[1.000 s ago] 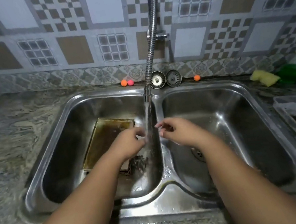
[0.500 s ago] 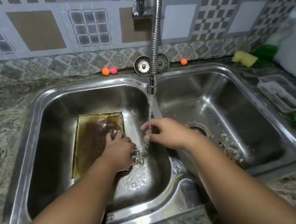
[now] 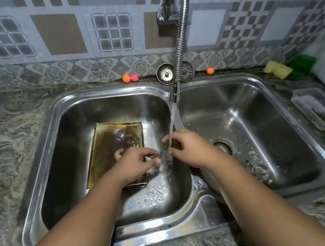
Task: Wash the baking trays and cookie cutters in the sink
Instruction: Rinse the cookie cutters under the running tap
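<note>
A marbled counter carries a steel double sink. A stack of stained baking trays lies flat in its left bowl. Above the trays' near right corner, the left hand and right hand meet under the tap's stream, fingers curled. The splashing hides whether they grip anything.
</note>
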